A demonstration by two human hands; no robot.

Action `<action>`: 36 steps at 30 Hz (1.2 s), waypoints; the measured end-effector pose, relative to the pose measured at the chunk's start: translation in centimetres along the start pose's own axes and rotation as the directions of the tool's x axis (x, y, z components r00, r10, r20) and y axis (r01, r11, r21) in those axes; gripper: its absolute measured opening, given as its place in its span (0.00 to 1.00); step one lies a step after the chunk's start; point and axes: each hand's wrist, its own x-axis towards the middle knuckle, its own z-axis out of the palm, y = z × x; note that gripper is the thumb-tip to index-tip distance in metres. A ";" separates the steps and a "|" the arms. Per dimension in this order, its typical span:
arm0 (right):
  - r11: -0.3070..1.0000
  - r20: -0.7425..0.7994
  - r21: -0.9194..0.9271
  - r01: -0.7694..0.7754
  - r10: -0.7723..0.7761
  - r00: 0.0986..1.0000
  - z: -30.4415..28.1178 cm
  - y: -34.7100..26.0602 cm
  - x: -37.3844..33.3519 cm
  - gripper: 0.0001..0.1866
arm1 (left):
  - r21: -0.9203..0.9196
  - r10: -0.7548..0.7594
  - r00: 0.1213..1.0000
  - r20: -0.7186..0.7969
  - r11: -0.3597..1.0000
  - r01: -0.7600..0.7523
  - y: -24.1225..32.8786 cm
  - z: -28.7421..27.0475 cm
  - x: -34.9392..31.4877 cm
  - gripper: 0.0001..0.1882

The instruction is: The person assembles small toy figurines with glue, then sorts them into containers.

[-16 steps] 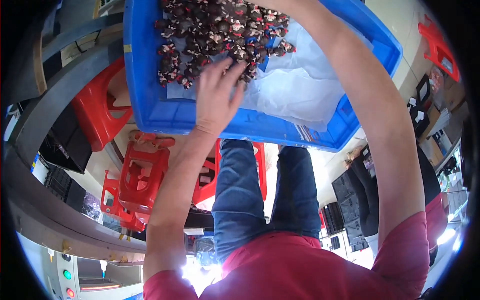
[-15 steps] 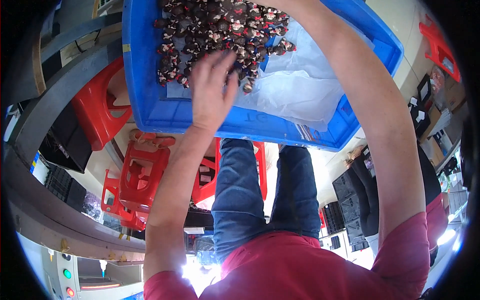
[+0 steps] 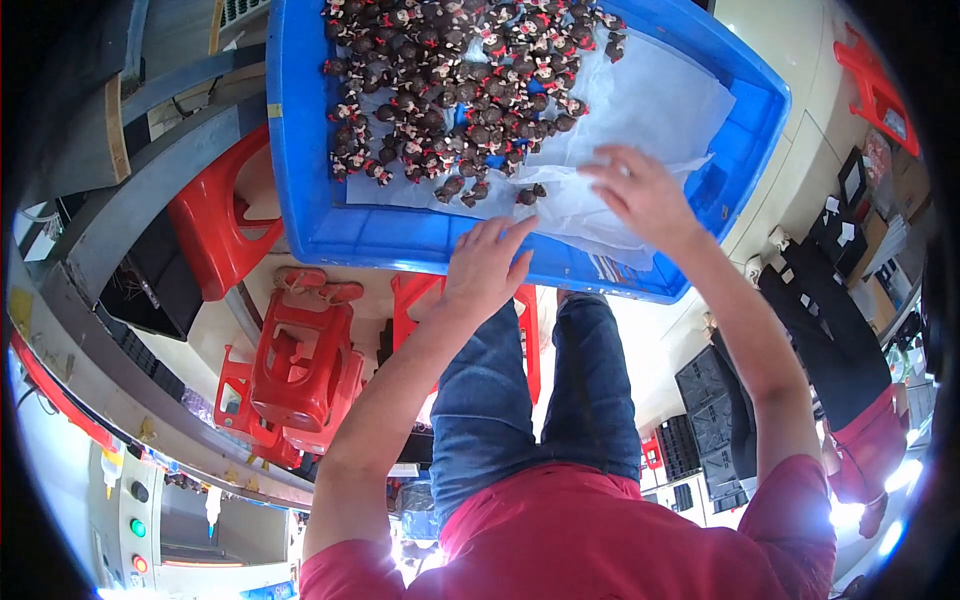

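Observation:
Many small figurines (image 3: pixel 430 85) with dark brown heads and red and cream parts lie packed in a large blue tray (image 3: pixel 350 240). They cover its left and far side, on thin white sheets (image 3: pixel 660 110). A few loose figurines (image 3: pixel 530 194) lie nearer me. My left hand (image 3: pixel 485 268) is at the tray's near rim, fingers outstretched and thumb apart, just below those loose pieces. Over the white sheet on the right, my right hand (image 3: pixel 640 195) hovers with its fingers parted and slightly bent. I see nothing held in either hand.
Red plastic stools (image 3: pixel 300 365) stand beyond the tray's near side, and another red stool (image 3: pixel 215 220) is at its left. A grey metal frame (image 3: pixel 180 160) runs along the left. At the right is another person (image 3: pixel 830 350), near black crates (image 3: pixel 705 400) and cardboard boxes.
My left hand has drawn back from the figurines to the near rim. My right hand, out of sight beyond the top edge before, has come back over the white sheet.

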 end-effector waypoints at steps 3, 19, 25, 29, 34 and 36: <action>0.954 0.366 0.206 -0.219 0.133 0.921 1.4 -0.1 -3.6 0.19 | 0.095 -0.021 0.989 0.145 0.995 0.007 0.4 1.1 0.9 0.27; 0.645 0.046 0.436 -0.627 0.680 0.732 4.3 10.7 -7.1 0.13 | 0.310 0.178 0.851 -0.493 0.950 -0.019 1.9 -0.3 14.5 0.27; 0.510 0.084 0.442 -0.738 0.796 0.600 5.5 12.0 -7.8 0.12 | 0.435 0.220 0.878 -0.424 0.900 -0.015 3.2 3.6 17.9 0.29; 0.490 0.071 0.536 -0.688 0.785 0.615 3.1 11.4 -9.0 0.14 | 0.364 0.209 0.941 -0.266 0.926 -0.103 9.0 7.8 13.3 0.28; 0.597 0.121 0.543 -0.591 0.641 0.758 1.5 9.0 -10.3 0.18 | 0.284 -0.149 0.981 0.123 0.953 0.109 11.2 12.0 6.9 0.25; 0.475 0.220 0.538 -0.697 0.719 0.660 2.2 11.2 -11.8 0.18 | 0.290 -0.110 0.986 0.125 0.955 0.070 12.8 13.9 6.8 0.25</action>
